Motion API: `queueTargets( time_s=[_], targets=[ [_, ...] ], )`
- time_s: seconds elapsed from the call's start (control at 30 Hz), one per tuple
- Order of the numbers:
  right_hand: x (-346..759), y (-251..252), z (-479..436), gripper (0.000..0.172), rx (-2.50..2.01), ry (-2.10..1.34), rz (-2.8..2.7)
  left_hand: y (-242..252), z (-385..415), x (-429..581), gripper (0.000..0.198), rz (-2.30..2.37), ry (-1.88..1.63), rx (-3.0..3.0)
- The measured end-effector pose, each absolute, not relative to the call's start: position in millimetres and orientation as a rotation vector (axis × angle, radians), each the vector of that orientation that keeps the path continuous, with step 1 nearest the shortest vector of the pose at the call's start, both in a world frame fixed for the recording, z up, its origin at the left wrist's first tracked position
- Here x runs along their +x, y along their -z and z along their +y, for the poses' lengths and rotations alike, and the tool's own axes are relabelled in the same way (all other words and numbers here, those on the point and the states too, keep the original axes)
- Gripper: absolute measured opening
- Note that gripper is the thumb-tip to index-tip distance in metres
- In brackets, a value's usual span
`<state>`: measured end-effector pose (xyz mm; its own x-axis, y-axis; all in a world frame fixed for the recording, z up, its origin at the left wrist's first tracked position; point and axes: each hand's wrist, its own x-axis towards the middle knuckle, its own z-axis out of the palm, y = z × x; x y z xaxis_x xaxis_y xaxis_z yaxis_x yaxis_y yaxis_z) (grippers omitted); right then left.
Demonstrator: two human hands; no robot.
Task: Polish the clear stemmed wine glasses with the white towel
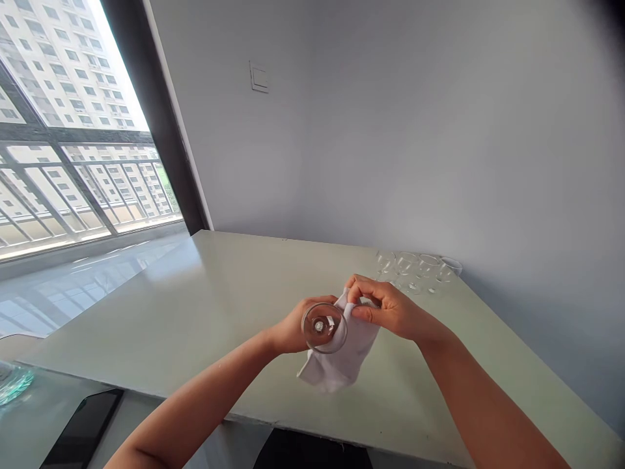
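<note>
- I have the left hand (pixel 291 327) closed around a clear, round-rimmed drinking glass (pixel 319 324), presumably steadying it.
- My right hand (pixel 385 305) pinches a white fabric cloth (pixel 349 355) beside its rim, presumably for control.
- Beyond that pinch, clear stemmed glasses (pixel 407 263) stand grouped.

Daylight from the window (pixel 83 135) at left, soft table (pixel 224 293) glare, darkened upper-right corner

Left hand (pixel 291 329) and right hand (pixel 393 309) bare; left forearm (pixel 209 396) bare, tapering; right forearm (pixel 473 384) likewise bare, tapering.
</note>
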<state>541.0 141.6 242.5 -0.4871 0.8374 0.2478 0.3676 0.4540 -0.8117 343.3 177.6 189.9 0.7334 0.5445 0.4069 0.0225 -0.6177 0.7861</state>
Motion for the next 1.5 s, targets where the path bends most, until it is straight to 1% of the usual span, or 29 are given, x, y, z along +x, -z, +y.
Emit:
queueTargets(
  time_s=[0.17,0.23,0.37,0.47,0.63,0.7,0.8,0.9,1.0,1.07,1.13,1.27,1.3,1.43,1.5],
  targets=[
    [543.8,-244.7,143.6,0.012,-1.092,-0.742,-1.984,-181.7,176.5,338.0,0.012,0.354,-0.522,2.235],
    [550.0,-242.4,148.5,0.012,-1.157,-0.579,-1.920,-173.1,176.3,336.3,0.011,0.338,-0.458,2.258],
    [563.4,-235.6,157.8,0.006,-1.240,-0.183,-1.821,-152.6,176.0,333.4,0.013,0.299,-0.404,2.187],
    [569.6,-234.2,159.6,0.004,-1.275,-0.018,-1.793,-140.1,178.3,329.5,0.021,0.298,-0.407,1.981],
    [574.3,-235.1,158.7,0.005,-1.317,0.021,-1.723,-132.6,181.6,327.2,0.039,0.457,-0.451,1.638],
    [574.2,-235.0,157.5,0.005,-1.319,-0.008,-1.693,-132.4,180.5,331.7,0.040,0.543,-0.539,1.584],
    [574.2,-237.1,153.2,0.006,-1.313,-0.137,-1.653,-131.9,178.0,341.0,0.033,0.740,-0.741,1.615],
    [579.9,-241.5,148.6,0.009,-1.231,-0.433,-1.572,-132.2,178.9,344.7,0.032,0.870,-0.875,1.621],
    [591.4,-240.3,150.0,0.013,-1.171,-0.797,-1.380,-134.6,184.5,340.3,0.036,0.940,-0.905,1.563],
    [598.2,-233.6,154.3,0.015,-1.220,-0.937,-1.262,-136.7,189.2,335.5,0.038,0.995,-0.904,1.574],
    [601.9,-223.8,158.5,0.017,-1.277,-0.976,-1.208,-138.6,193.0,330.7,0.038,1.048,-0.887,1.603],
    [602.9,-208.0,158.8,0.019,-1.326,-0.821,-1.227,-144.6,194.9,321.2,0.039,1.118,-0.923,1.679],
    [602.8,-205.9,157.4,0.020,-1.324,-0.829,-1.227,-147.1,194.5,318.8,0.039,1.138,-0.950,1.711],
    [601.0,-199.4,152.8,0.023,-1.258,-1.046,-1.178,-157.6,195.2,312.0,0.037,1.199,-1.023,1.794],
    [599.0,-193.6,151.3,0.025,-1.251,-1.067,-1.169,-160.4,198.3,310.7,0.036,1.186,-1.013,1.770]
  ],
)
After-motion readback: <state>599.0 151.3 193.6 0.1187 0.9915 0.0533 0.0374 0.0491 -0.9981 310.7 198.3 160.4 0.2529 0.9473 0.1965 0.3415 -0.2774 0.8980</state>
